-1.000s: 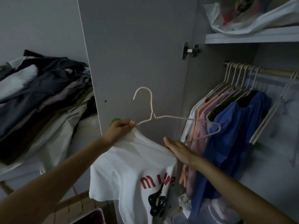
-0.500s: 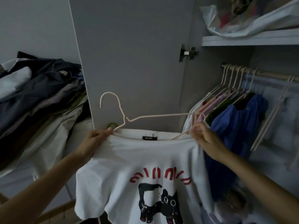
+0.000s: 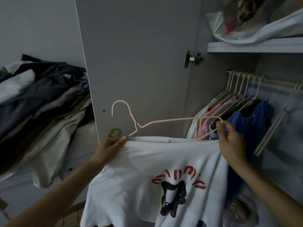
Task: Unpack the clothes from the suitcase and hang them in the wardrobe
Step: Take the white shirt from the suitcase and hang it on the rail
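**A:** Two hands are up, but what can't you make out?

**B:** Quite a bit. The white T-shirt [image 3: 147,177] runs off the bottom edge, so its hem is cut off, and the red lettering over the black cat print is creased and hard to read. The neck label is hidden; only a dark speck shows at the collar. The hanger's [image 3: 157,123] lower bar disappears behind the collar. Low in the wardrobe, at the right, something pale and blurred lies beneath the hanging clothes [image 3: 237,115]; I cannot tell what it is. No suitcase shows anywhere.

**A:** And the grips?

**B:** The left hand [image 3: 109,148] pinches the shirt's shoulder together with the hanger's left end. The right hand [image 3: 229,143] has its fingers curled round the hanger's right bend, just in front of the blue garment [image 3: 252,125]. The shirt hangs between them, before the open wardrobe door [image 3: 136,54], not yet on the rail [image 3: 262,80].

**A:** Changed from half a second back?

**B:** The collar has folded over, covering the label that was plainly visible. The print has bunched, so the cat's face no longer shows. The hook now stands taller against the door.

**A:** To the left?

**B:** A heap of dark and pale clothing [image 3: 41,102], partly out of frame.
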